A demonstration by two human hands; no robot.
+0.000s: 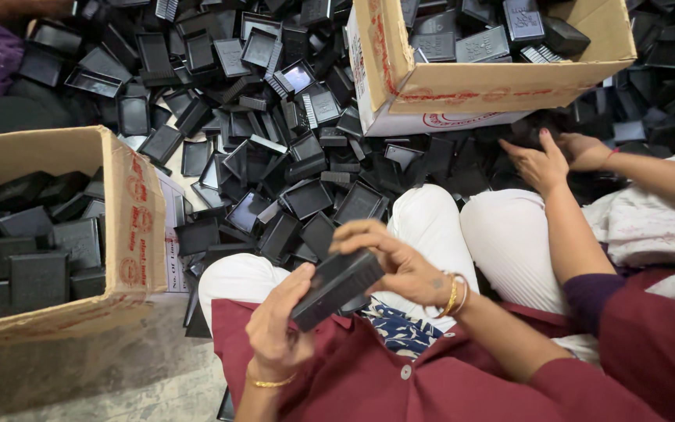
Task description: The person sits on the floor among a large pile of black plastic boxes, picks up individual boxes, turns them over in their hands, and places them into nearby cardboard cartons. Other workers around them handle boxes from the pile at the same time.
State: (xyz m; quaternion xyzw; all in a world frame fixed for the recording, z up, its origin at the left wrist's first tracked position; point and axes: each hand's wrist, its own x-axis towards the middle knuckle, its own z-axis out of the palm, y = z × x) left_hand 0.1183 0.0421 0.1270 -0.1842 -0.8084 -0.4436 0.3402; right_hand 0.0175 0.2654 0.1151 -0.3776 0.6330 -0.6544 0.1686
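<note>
Over my lap, both hands grip one black rectangular plastic box (336, 286), tilted. My left hand (279, 324) clasps its lower left end, a gold bangle on that wrist. My right hand (400, 262) curls over its upper right end, with bangles at the wrist. I sit on the floor in white trousers and a maroon top. Just beyond my knees spreads a big heap of loose black plastic trays and lids (275, 141).
A cardboard box (130, 227) at my left holds stacked black boxes. Another cardboard box (400, 78) at the far right holds more. A person at my right, in white trousers, reaches both hands (544, 160) into the heap. A purple sleeve shows at top left.
</note>
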